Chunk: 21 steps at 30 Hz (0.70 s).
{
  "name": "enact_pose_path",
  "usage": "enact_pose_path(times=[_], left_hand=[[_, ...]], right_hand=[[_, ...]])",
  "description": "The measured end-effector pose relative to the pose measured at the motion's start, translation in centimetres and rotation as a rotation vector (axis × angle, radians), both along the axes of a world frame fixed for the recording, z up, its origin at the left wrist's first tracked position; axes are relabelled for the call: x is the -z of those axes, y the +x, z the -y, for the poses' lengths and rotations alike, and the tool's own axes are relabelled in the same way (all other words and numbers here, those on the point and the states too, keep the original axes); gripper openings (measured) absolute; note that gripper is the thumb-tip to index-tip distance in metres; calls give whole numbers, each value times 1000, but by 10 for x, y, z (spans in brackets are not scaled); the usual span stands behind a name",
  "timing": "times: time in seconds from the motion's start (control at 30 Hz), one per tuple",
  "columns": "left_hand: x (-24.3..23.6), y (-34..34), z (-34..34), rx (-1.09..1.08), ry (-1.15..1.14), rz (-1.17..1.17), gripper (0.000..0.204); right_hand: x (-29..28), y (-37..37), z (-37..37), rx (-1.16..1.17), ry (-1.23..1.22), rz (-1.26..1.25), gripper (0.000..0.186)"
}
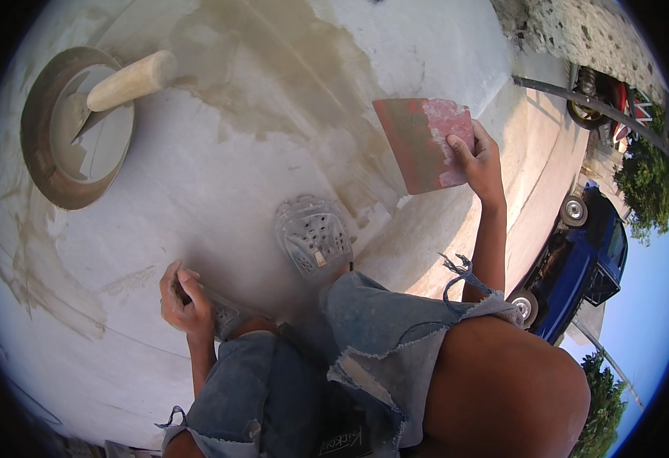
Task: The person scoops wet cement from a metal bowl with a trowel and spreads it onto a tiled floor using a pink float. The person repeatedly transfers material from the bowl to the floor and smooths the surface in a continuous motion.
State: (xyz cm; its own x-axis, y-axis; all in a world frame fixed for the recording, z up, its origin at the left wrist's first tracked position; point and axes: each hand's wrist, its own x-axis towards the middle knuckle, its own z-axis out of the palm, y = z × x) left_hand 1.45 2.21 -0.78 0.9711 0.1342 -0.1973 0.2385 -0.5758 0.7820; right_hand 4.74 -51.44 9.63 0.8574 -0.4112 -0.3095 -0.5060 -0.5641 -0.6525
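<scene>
My right hand (485,164) grips a flat red spreader (407,145) by its right edge, thumb on top. Grey-brown paste coats the spreader's left half, and paler residue marks the part by my fingers. Low on the left, my left hand (180,304) is curled closed beside my shoe; what it holds, if anything, is hidden. Under both hands spreads a pale grey surface (197,198) with darker, damp-looking smears (273,69) at the top. A round metal pan (35,153) sits at the upper left, with a trowel (132,80) resting in it, its thick pale handle over the rim.
My dusty perforated clog (313,233) stands on the surface between my hands, below my frayed denim shorts (273,382). To the right are a sunlit strip of ground (540,164), a blue vehicle (582,259), a motorcycle (594,99) and a rough stone-like block (594,34).
</scene>
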Motion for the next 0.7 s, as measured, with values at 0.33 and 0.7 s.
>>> enact_pose_path(times=[0.33,0.7], left_hand=[[-4,2,2,4,23,-10,23],[-5,3,2,10,35,-10,22]], right_hand=[[11,1,4,-55,137,-76,33],[8,2,6,-13,120,-79,34]])
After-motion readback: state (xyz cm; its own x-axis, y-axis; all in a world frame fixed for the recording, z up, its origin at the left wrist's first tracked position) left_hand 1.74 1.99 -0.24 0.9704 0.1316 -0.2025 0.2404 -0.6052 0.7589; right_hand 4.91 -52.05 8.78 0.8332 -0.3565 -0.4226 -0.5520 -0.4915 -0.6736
